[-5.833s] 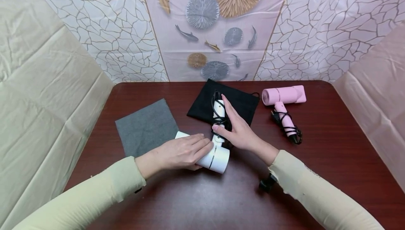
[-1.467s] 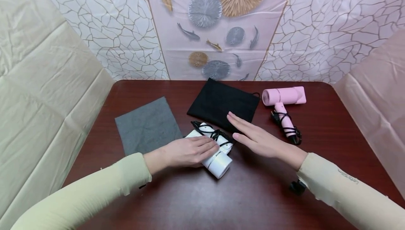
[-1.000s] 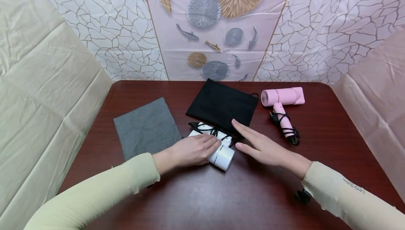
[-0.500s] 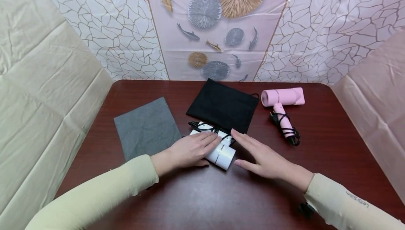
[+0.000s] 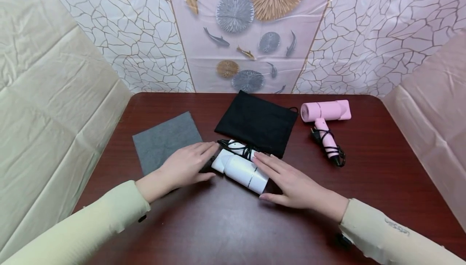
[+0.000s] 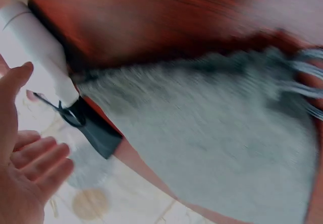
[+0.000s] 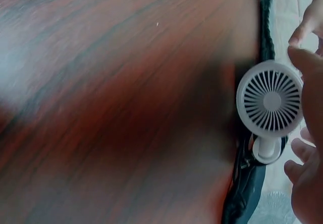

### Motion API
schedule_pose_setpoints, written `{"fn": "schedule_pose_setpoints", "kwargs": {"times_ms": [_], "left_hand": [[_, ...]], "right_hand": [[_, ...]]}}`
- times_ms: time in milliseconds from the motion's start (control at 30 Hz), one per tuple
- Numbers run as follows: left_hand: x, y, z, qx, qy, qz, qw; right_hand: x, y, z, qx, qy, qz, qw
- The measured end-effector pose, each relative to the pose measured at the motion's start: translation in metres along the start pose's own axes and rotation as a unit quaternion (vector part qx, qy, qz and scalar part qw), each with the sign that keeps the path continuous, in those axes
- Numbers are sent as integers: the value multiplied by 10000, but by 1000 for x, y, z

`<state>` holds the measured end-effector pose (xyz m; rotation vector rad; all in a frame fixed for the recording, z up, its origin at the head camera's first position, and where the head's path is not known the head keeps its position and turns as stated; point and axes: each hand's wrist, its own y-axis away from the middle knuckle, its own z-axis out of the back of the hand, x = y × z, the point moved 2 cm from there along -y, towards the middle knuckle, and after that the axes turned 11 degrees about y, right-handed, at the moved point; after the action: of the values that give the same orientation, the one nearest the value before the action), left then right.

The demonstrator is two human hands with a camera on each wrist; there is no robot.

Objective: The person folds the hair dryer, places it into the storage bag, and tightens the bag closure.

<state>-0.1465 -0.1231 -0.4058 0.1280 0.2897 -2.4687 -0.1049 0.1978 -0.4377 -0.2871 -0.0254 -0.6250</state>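
1. White hair dryer [image 5: 240, 171]: lies on the bench [image 5: 218, 232] between the two hands, nozzle toward the left hand [image 5: 185, 164], fan end toward the right hand [image 5: 291, 180]. Its handle is folded alongside the barrel, on the side away from the person.
2. Black cord [image 5: 248, 151]: wound around that handle, just ahead of both hands' fingertips.
3. Left hand: spread wide, fingers extended, thumb apart, beside the nozzle; contact cannot be determined.
4. Right hand: spread wide, fingers straight toward the handle joint, thumb near the fan end; contact cannot be determined. The round grille [image 7: 271, 100] shows beside this hand in the right wrist view.
5. Grey pouch [image 5: 165, 139]: flat, ahead and to the left of the left hand, partly covered by it in the head view. Drawstrings [image 6: 308, 82] show in the left wrist view.
6. Black pouch [image 5: 260, 121]: flat, ahead of the right hand, beyond the white hair dryer.
7. Pink hair dryer [image 5: 324, 111]: ahead and to the right of the right hand, cord-wrapped handle pointing back toward the person.
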Motion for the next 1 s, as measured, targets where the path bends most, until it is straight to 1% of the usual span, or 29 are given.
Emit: {"fn": "schedule_pose_setpoints", "kwargs": {"times_ms": [133, 200, 367, 467, 567, 700, 900, 1000], "left_hand": [[11, 15, 3, 81, -71, 550, 9984], [15, 22, 3, 147, -83, 767, 9969], [21, 34, 1, 360, 6, 1194, 9922], [22, 41, 0, 497, 49, 1378, 9892], [23, 47, -1, 582, 120, 1470, 9873], [22, 53, -4, 644, 191, 1476, 9868], [22, 59, -11, 659, 141, 1371, 9883], [23, 60, -14, 658, 120, 1317, 9890]], "right_hand": [[5, -7, -7, -103, 156, 190, 9996], [7, -10, -10, -147, 250, 258, 9992], [9, -15, -15, -227, 402, 370, 9982], [9, -16, -17, -270, 505, 426, 9974], [8, -15, -19, -299, 619, 466, 9965], [6, -12, -20, -310, 659, 483, 9962], [-1, -3, -19, -338, 591, 484, 9965], [-3, 0, -19, -290, 535, 458, 9971]]}}
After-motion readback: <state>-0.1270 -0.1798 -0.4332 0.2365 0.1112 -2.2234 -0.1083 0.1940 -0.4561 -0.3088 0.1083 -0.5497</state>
